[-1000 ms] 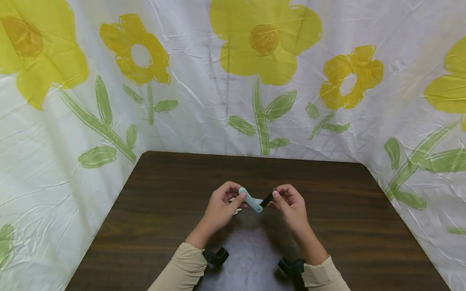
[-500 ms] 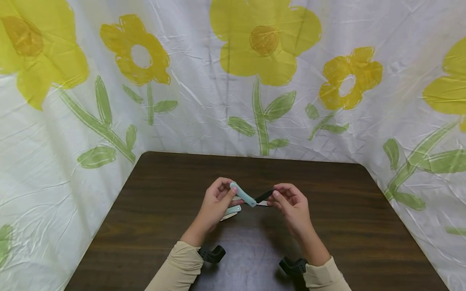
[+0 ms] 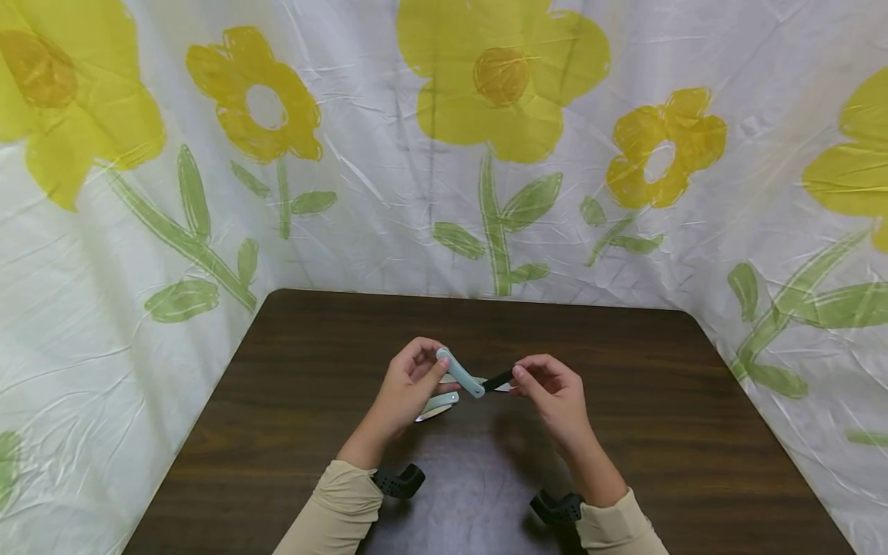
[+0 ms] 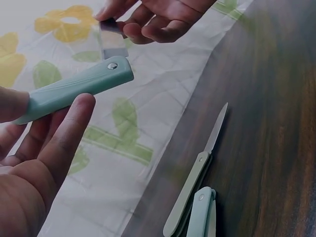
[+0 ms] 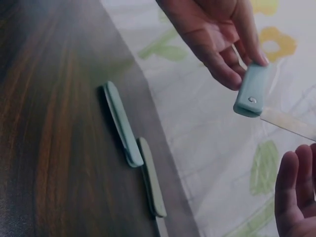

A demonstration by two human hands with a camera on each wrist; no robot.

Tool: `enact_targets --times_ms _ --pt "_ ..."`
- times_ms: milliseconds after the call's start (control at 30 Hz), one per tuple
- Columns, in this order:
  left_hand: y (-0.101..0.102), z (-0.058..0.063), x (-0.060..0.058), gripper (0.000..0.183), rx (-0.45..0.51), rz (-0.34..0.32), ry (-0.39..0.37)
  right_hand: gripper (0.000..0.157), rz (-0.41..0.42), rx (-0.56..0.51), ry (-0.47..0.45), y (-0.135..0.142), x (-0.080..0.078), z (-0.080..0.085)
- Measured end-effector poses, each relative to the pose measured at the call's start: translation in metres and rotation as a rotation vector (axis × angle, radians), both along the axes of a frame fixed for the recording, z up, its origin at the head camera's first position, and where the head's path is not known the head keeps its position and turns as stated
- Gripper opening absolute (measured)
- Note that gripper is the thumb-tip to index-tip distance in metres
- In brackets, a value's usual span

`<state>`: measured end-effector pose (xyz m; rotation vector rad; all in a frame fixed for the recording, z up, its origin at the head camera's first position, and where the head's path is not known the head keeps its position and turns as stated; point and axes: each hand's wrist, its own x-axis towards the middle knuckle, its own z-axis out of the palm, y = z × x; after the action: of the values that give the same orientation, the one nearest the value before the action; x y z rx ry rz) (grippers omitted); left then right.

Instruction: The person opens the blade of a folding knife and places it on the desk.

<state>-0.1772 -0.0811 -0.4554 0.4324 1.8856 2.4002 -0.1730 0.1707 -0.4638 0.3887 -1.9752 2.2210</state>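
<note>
A folding knife with a light blue handle (image 3: 461,373) is held up over the table, its blade (image 3: 498,380) swung out at an angle to the handle. My left hand (image 3: 409,389) grips the handle's far end between thumb and fingers. The blade's tip end is pinched by my right hand (image 3: 556,393). Below them on the table lie two more folding knives. One has a pale green handle (image 4: 186,195) and its blade out; the other has a light blue handle (image 4: 199,212) with its blade folded along it.
The dark wood-grain table (image 3: 333,339) has rounded far corners. Behind and beside it hangs a white curtain (image 3: 375,193) printed with yellow flowers. Black wrist cameras, such as the left one (image 3: 401,482), sit at both cuffs.
Both hands have shifted the held knife a little left. Its blade has swung to a wider angle from the handle. The knives on the table show more now beside my left hand.
</note>
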Motion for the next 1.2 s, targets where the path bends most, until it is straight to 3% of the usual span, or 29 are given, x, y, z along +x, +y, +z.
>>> enact_targets --times_ms 200,400,900,1200 --pt "0.0010 0.0010 0.0013 0.019 0.001 -0.015 0.028 0.012 0.015 0.009 0.012 -0.0004 -0.0001 0.0003" --pt "0.0027 0.0038 0.0042 0.020 0.030 -0.022 0.049 0.013 -0.025 0.017 0.027 -0.0010 0.0024 0.0042" --pt "0.0046 0.0051 0.0045 0.023 0.221 0.083 0.076 0.013 -0.045 0.076 0.031 0.0018 0.0031 0.0072" --pt "0.0047 0.0066 0.0048 0.009 0.330 0.122 0.006 0.009 -0.018 0.152 0.082 0.0050 0.0013 0.0028"
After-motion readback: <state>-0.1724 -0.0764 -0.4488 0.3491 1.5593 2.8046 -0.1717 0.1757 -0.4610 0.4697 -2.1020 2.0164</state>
